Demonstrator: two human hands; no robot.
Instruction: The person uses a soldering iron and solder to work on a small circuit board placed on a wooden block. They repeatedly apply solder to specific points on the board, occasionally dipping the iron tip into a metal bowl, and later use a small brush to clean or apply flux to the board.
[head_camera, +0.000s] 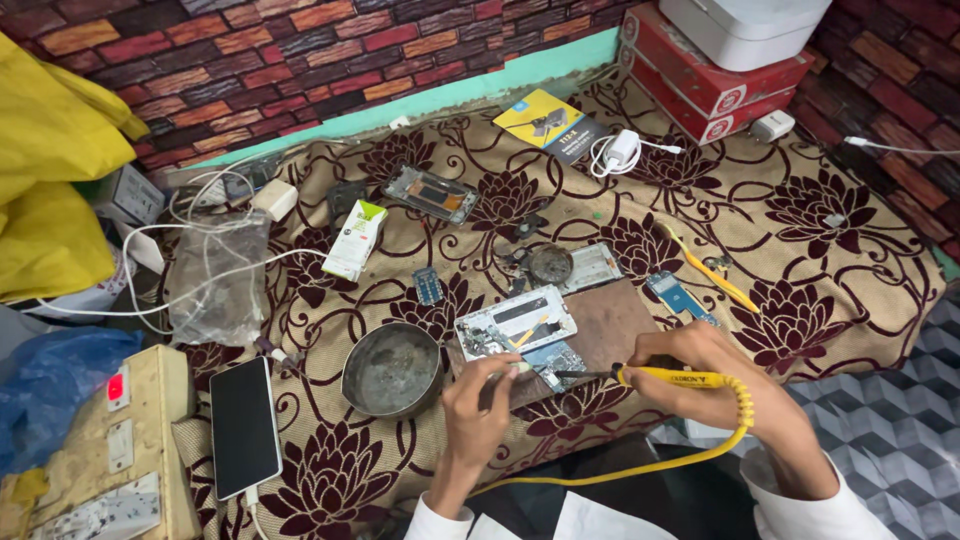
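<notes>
My right hand (715, 385) grips a yellow soldering iron (680, 379) whose dark tip points left at a small blue circuit board (553, 360). Fingers of my left hand (478, 405) are pinched together just left of that board, touching its edge; whether they hold something small I cannot tell. The board lies on a brown wooden work board (615, 325), beside an opened white phone frame (515, 321). The iron's yellow cord (640, 462) loops down under my right wrist.
A round metal bowl (392, 369) sits left of my left hand. A white-edged phone (243, 427) lies plugged in by a power strip (110, 455). Yellow tweezers (710, 268), phone parts, a white charger (620, 150), red boxes (710, 85) and cables cover the floral cloth (830, 240).
</notes>
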